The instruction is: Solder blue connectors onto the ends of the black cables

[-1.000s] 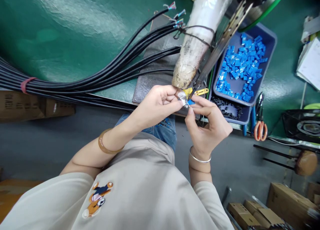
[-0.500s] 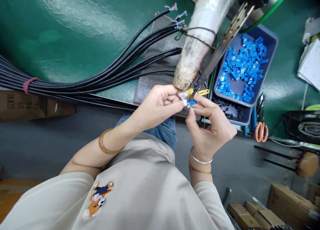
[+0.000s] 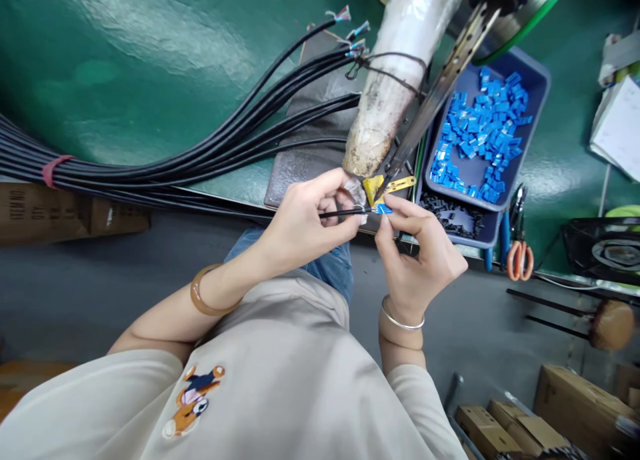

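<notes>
My left hand (image 3: 315, 210) is closed around a black cable (image 3: 345, 213), with its end sticking out to the right. Thin stripped wires at that end meet a small blue connector (image 3: 383, 209). The thumb and forefinger of my right hand (image 3: 420, 247) pinch this connector. Just above the joint, a dark pointed metal tool (image 3: 400, 161) slants down beside a yellow slotted metal strip (image 3: 400, 183). Crumpled whitish material (image 3: 356, 190) lies right behind my left fingertips, partly hidden by them.
A bundle of black cables (image 3: 150, 170) with stripped ends runs along the green table (image 3: 165, 60). A silvery duct (image 3: 395, 67) hangs above the work spot. Right of it stand a bin (image 3: 537, 107) of blue connectors and orange-handled scissors (image 3: 520, 260).
My left fingers have opened out slightly and shifted, so the cable and its wires at the blue connector now show. My right hand keeps its pinch, a little further left.
</notes>
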### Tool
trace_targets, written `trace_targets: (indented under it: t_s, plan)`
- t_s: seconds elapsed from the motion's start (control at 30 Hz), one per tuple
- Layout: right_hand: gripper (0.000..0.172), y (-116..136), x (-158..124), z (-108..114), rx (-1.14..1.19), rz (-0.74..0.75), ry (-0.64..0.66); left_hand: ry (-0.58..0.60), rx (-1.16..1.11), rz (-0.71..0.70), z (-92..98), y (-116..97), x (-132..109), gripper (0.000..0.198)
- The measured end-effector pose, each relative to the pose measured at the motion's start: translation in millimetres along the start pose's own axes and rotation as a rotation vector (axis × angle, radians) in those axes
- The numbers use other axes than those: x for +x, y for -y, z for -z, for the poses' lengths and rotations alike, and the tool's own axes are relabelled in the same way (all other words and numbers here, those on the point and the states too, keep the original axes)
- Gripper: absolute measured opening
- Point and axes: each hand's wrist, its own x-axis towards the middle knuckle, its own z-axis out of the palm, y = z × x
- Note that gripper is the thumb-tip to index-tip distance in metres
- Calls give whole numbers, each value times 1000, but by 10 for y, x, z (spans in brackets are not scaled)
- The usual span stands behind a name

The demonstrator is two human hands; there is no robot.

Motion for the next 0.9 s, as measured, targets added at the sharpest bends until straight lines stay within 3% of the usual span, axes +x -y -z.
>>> trace_targets:
  t_s: [0.23, 0.47, 0.63, 0.9]
  plan:
    - [15, 10, -54, 25, 104, -104, -30, -113, 262, -355, 1, 4, -144, 10]
    - [15, 46, -97, 24, 144, -147, -36, -191, 243, -349, -46, 44, -211, 13]
    - [14, 64, -113, 28, 200, -182, -52, -113, 249, -421, -11, 36, -225, 12]
    - [16, 65, -138, 70, 343, -240, -126, -129, 268, -506, -33, 48, -262, 14]
